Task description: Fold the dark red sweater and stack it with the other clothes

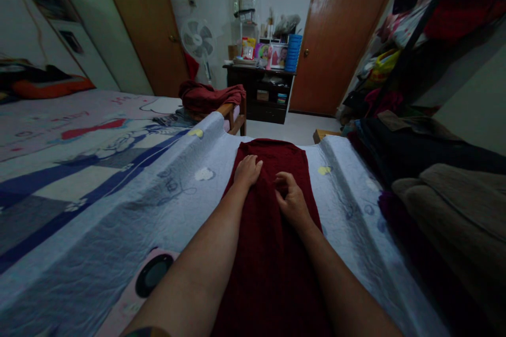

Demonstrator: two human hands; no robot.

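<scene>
With your left hand [248,170] flat and right hand [291,201] curled, fingertips apart, a crooked push could wrinkle the red cloth [272,274].

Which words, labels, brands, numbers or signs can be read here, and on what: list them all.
No text can be read with certainty.
Patterned bedspread: reddish lettering, too blurred to read.
Yellow-and-red packet on the dark cabinet: any print too small to read.
Dark red cloth: no lettering shows.
</scene>
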